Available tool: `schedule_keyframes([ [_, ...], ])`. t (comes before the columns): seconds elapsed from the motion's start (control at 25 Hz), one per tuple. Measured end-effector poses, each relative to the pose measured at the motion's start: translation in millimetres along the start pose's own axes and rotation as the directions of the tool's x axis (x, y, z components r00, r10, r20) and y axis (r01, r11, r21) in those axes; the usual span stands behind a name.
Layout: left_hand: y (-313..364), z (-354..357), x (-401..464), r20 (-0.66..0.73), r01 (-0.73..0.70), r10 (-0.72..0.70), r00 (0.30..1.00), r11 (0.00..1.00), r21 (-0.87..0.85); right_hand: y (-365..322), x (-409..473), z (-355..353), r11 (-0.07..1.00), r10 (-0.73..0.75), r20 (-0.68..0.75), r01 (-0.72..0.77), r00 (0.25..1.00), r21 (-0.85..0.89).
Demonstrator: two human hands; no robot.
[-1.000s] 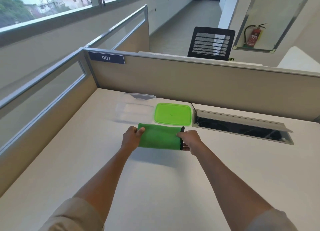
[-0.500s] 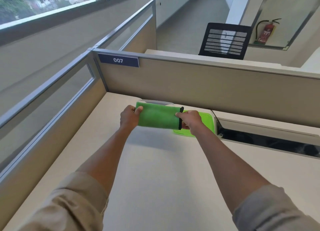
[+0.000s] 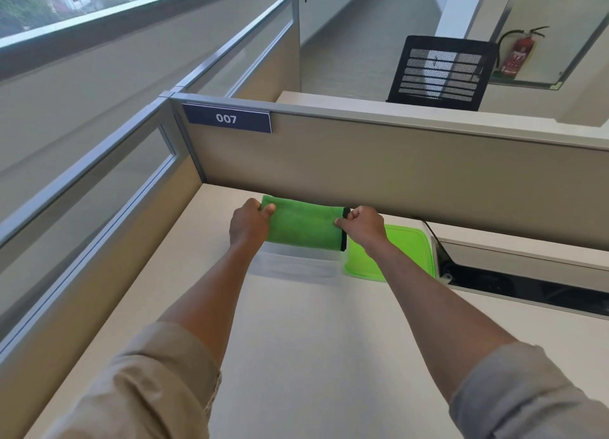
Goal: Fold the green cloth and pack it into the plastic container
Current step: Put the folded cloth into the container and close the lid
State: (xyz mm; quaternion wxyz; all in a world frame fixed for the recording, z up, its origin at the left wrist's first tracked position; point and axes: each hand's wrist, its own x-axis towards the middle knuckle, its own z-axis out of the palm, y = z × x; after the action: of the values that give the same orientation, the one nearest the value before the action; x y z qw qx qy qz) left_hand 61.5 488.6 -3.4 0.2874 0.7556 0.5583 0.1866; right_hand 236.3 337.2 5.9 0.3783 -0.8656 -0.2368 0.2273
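Observation:
The green cloth (image 3: 304,226), folded into a small rectangle with a black hem on its right side, hangs over the clear plastic container (image 3: 296,265). My left hand (image 3: 249,225) pinches its left end and my right hand (image 3: 364,226) pinches its right end. The container stands on the white desk near the back partition, and the cloth hides most of its opening. Whether the cloth touches the container's rim I cannot tell. The green lid (image 3: 408,250) lies flat on the desk just right of the container, partly under my right wrist.
A beige partition (image 3: 412,174) with a "007" plate (image 3: 227,118) closes the desk's back, and a glazed partition (image 3: 99,214) runs along the left. An open cable trough (image 3: 527,283) is sunk in the desk right of the lid. A black mesh chair (image 3: 440,72) stands beyond the partition.
Both hands have carried the folded cloth up off the desk and away from me to above the container. The camera has tilted and moved closer.

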Motion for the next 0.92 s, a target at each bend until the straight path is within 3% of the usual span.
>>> schedule_keyframes([
  [0.16,3,7,-3,-0.005,-0.137,0.141,0.99,0.973,0.186,1,6,8,0.975,-0.093,-0.02,0.087,0.995,-0.206],
  [0.28,7,13,-11,0.026,-0.254,0.264,0.964,0.89,0.379,1,7,15,0.923,-0.14,-0.007,0.129,0.99,-0.362],
  [0.48,1,27,-7,0.118,-0.33,0.33,0.937,0.718,0.613,0,6,26,0.804,-0.217,0.012,0.186,0.976,-0.564],
  [0.76,-5,33,1,0.143,-0.37,0.407,0.902,0.561,0.741,10,7,35,0.619,-0.356,0.045,0.272,0.933,-0.737],
  [0.92,-5,36,2,0.229,-0.417,0.401,0.887,0.483,0.77,18,9,43,0.559,-0.337,0.108,0.291,0.935,-0.776],
])
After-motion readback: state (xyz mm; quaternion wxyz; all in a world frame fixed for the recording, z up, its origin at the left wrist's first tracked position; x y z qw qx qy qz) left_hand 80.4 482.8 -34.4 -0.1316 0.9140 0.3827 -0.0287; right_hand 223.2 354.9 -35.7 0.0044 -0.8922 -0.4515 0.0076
